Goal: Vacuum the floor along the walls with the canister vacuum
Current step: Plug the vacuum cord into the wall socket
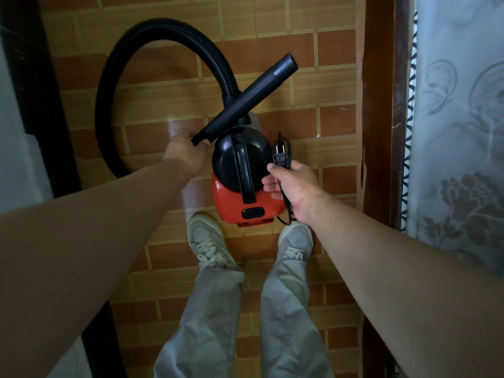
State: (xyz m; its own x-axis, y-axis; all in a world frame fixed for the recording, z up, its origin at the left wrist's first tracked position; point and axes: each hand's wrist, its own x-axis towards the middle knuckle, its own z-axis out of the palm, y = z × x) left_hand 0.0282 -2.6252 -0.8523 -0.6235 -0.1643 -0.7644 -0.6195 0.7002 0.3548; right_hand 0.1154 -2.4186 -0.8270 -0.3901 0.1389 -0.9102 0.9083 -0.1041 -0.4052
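The floor [336, 85], tiled in an orange-brown brick pattern, carries a red-and-black canister vacuum [245, 184]. A left sneaker [206, 241] and a right sneaker [296, 241] stand just beside it.

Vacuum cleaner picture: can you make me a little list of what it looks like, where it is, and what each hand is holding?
Vacuum: red and black canister vacuum
Where: on the tiled floor, just in front of the shoes
Hose: black hose, curving in a big loop
Left hand: left hand grips the end of the black wand
Right hand: right hand holds the cord
Plug: plug sticks up above the right hand, not in a socket
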